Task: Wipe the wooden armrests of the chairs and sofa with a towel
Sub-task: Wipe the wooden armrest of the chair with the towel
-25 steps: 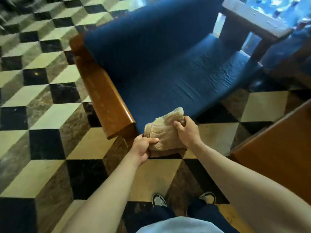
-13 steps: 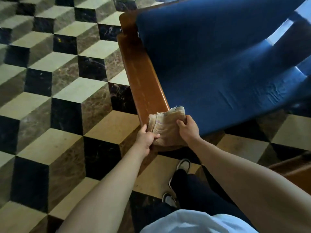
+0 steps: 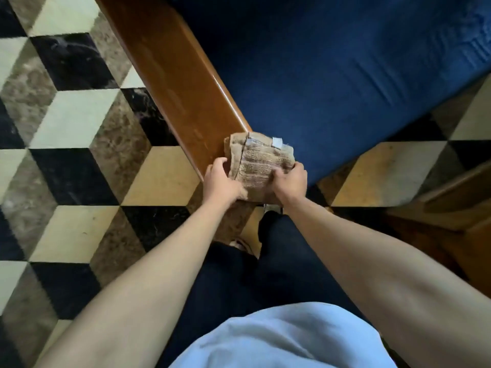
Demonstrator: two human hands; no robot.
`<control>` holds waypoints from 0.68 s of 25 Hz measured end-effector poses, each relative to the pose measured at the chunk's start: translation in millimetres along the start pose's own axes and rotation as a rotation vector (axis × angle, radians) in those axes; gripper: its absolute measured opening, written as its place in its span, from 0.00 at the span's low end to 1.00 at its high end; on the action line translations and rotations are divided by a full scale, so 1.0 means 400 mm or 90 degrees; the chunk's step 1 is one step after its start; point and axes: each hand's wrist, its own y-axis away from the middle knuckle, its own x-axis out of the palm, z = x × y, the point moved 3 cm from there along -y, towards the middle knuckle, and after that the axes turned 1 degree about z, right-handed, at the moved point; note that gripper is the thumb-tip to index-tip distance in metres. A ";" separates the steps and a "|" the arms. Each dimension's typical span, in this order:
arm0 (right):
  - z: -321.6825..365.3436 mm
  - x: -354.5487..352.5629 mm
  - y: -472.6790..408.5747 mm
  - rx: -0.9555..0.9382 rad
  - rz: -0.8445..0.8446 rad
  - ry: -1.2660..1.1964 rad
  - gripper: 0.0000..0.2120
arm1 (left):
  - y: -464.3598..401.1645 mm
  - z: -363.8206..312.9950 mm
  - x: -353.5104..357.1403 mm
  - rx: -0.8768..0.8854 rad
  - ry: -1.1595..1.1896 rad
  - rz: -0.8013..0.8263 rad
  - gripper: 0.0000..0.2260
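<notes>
**Towel set at the near end of the armrest, both hands on it**

The patterned floor [image 3: 74, 120] fills the view from 6 to 11 o'clock. The blue seat cushion [image 3: 332, 75] takes up 12 to 3 o'clock. Between them the wooden armrest [image 3: 170, 67] runs as a long band from 11 o'clock down toward the centre. Another piece of wooden furniture [image 3: 451, 208] shows at 4 o'clock.

The folded tan towel [image 3: 259, 160] lies over the armrest's near tip, at the centre, its 3 o'clock side overhanging toward the cushion. A white label [image 3: 277, 142] sits on its far edge.

The likely risk: the towel covers only part of the band's width and hangs off the cushion side, so a push toward 11 o'clock could let it slide off the rounded edge, bunch, or miss the floor-side strip.

The left hand [image 3: 219, 179] is closed on the towel's 9 o'clock edge, fingers curled onto the cloth. The right hand [image 3: 289, 179] is closed on the 3 o'clock edge, fingers pressing the top.
</notes>
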 end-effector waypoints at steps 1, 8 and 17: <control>-0.005 0.011 0.006 0.004 -0.007 0.051 0.29 | -0.008 0.018 -0.015 0.007 -0.017 -0.003 0.24; 0.077 0.139 0.052 -0.156 -0.044 0.346 0.34 | -0.090 0.115 -0.149 0.091 0.009 -0.073 0.11; 0.161 0.135 -0.114 -0.026 -0.124 0.227 0.42 | -0.357 0.176 -0.170 -0.063 0.182 0.067 0.26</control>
